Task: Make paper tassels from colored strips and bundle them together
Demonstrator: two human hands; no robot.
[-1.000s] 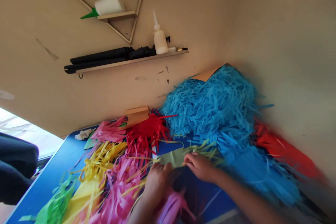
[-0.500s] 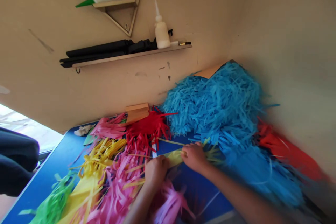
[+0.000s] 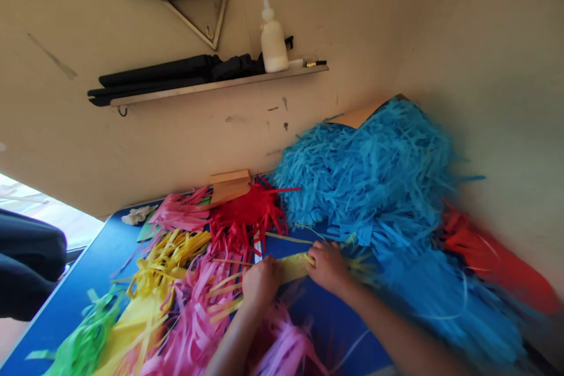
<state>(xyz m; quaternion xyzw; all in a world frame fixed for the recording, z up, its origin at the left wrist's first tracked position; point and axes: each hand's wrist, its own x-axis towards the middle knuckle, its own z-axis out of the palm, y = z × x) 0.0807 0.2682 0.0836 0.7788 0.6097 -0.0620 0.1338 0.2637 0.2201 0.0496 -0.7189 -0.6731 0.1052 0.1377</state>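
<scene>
My left hand (image 3: 261,282) and my right hand (image 3: 326,265) both pinch a yellow-green fringed paper strip (image 3: 292,268) stretched between them just above the blue table (image 3: 88,288). Each hand has its fingers closed on an end of the strip. To the left of my hands lie piles of cut paper fringe: pink (image 3: 200,311), yellow (image 3: 163,261), red (image 3: 247,217) and green (image 3: 83,346). Right behind my right hand rises a big mound of blue paper fringe (image 3: 374,176).
Red-orange paper (image 3: 489,258) lies at the right against the wall. A wooden block (image 3: 229,183) sits by the wall behind the red fringe. A wall shelf (image 3: 211,85) carries a white glue bottle (image 3: 273,41) and long black items. A dark-clothed person (image 3: 26,264) is at the far left.
The flat green-yellow sheet between my hands has been folded or gathered into a narrow strip. Both hands have closed in on it and the view has tilted slightly downward.
</scene>
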